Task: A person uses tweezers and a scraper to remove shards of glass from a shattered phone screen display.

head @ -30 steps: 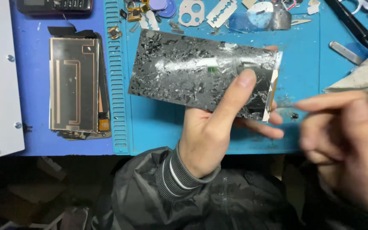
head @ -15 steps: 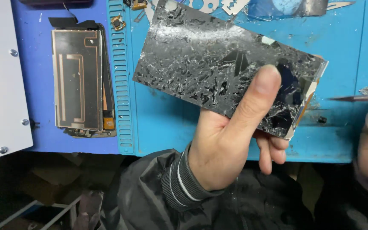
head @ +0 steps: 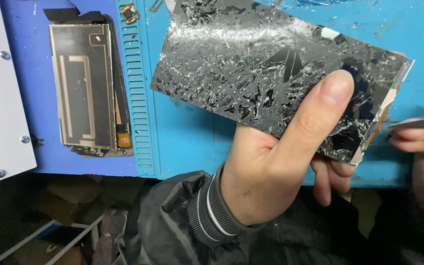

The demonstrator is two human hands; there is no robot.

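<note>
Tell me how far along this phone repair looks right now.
Done: the phone body lies opened up on the blue mat, its inner parts bare. In hand: the left hand holds the shattered screen panel above the mat, thumb pressed on its cracked face, while the right hand brings a thin metal tool to the panel's right edge. Left: the broken glass covers the whole panel; a layer looks only slightly lifted at that edge.
</note>
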